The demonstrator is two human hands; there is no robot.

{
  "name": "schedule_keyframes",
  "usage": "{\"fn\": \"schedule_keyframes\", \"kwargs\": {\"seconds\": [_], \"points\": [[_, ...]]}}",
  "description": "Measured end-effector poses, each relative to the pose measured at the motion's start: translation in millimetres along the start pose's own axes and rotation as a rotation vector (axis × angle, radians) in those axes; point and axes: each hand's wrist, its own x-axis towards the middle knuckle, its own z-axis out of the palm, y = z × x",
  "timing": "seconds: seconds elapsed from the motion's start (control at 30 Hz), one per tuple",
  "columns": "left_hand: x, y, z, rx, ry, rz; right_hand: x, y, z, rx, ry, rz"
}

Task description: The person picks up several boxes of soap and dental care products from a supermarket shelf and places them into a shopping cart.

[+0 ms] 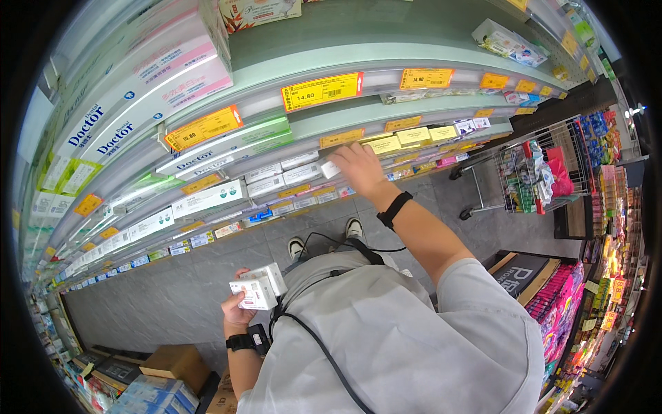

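My left hand (240,305), low in front of my body, grips small white boxes (253,294), at least two side by side, with the thumb over the front one. My right hand (358,166) reaches to a lower shelf, its fingers at a white box (330,169); part of that box is hidden by the hand. Left of it, more white boxes (301,173) stand stacked on the shelf. Just right of the hand lie pale yellow boxes (385,145) in a row.
Shelving with yellow price tags (323,92) curves across the front. Large toothpaste cartons (150,88) fill its upper left. A wire shopping cart (532,181) with goods stands at right. Cardboard boxes (176,365) lie at lower left. A black cable (331,357) hangs over my shirt.
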Motion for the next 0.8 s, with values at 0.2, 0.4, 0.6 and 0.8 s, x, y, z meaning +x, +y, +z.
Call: {"fn": "schedule_keyframes", "kwargs": {"seconds": [0.2,0.4,0.6,0.8], "points": [[5,10,41,0.198,0.057,0.171,9,-38,-34,0.304,0.093,0.144],[31,23,86,0.443,-0.053,0.078,25,-97,-29,1.302,-0.560,0.335],[50,21,96,0.453,-0.165,-0.076,-9,-108,-18,1.468,-0.629,0.458],[63,0,92,0.642,-0.298,-0.393,-63,-132,-36,1.449,-0.943,0.691]]}}
